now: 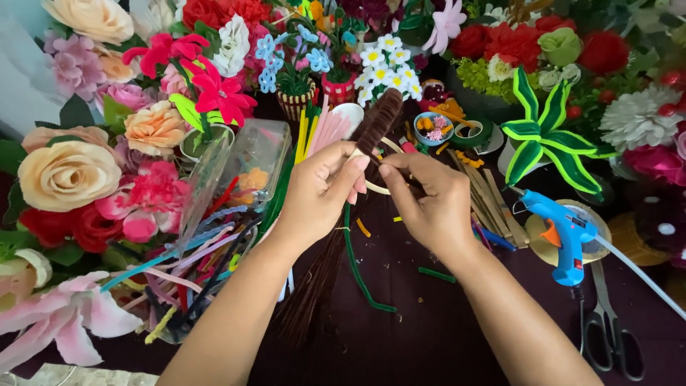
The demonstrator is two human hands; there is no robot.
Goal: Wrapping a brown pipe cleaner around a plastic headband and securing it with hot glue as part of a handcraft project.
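Above the dark tabletop point(429, 336), at its middle, both my hands meet around a bundle of brown pipe cleaners point(371, 132). My left hand point(321, 189) wraps the bundle from the left, its fingers point(355, 166) closed on the fuzzy stems and on a pale ring point(377, 188) that shows just beneath them. My right hand point(432, 200) comes in from the right, thumb and forefinger pinched together on the same bundle, touching the left fingertips.

The bundle rises past my fingers toward the flower pots and fans out below my left wrist, down across the tabletop. I judge it light, soft on the outside and bendable, with wire cores that hold a shape once bent. It looks easy to crush or splay, so the best hold seems to be where the stems are gathered tight, right at my fingers.

Right of the bundle lie a blue glue gun point(564, 239) on a round stand, and black scissors point(607, 329) nearer me. Left of it sits a clear plastic box point(243, 161) with loose coloured pipe cleaners point(186, 268) spilling out beside it. A green pipe cleaner point(361, 275) curves just below my hands. Beyond and to both sides stand many handmade flowers point(68, 175) in pink, red, cream and white.
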